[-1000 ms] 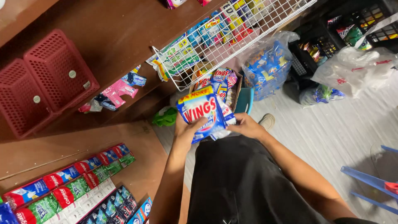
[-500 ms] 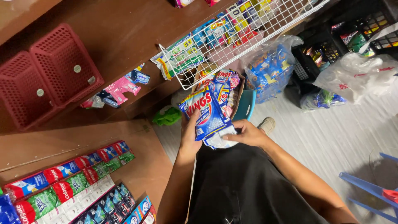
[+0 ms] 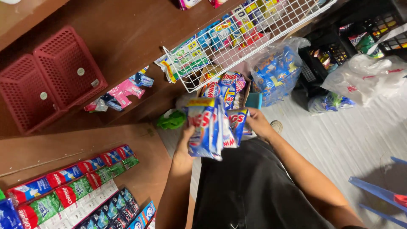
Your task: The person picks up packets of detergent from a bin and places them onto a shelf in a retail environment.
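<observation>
Holding a floppy bundle of glossy blue-and-white sachet strips [image 3: 210, 127] out in front of the dark-clothed lap, the left hand [image 3: 186, 142] has its grip closed around the bundle's lower left edge, fingers curled tight into the crinkled plastic film. The right hand [image 3: 257, 124] pinches the bundle's right side, its grip closed on the outermost strip, which fans slightly away from the rest. The strips hang limp and folded, their shiny foil catching the light, just below a cardboard box [image 3: 224, 87] packed with more of the same packets. Above that box leans a white wire basket [image 3: 237, 46], its thin grid holding flat, colourful sachets. To the left, two red plastic baskets [image 3: 46, 80] with perforated lattice walls rest against the brown wooden shelf [image 3: 123, 29], and pink pouches [image 3: 123, 91] lie on a lower ledge. A crumpled green bag [image 3: 171, 121] sits near the shelf's corner. On the smooth brown desk [image 3: 140, 169] at lower left, rows of flat red, blue and green sachets [image 3: 72, 178] lie in neat bands. Clear, wrinkled plastic bags [image 3: 275, 70] of goods slump on the pale plank floor [image 3: 339, 140].
</observation>
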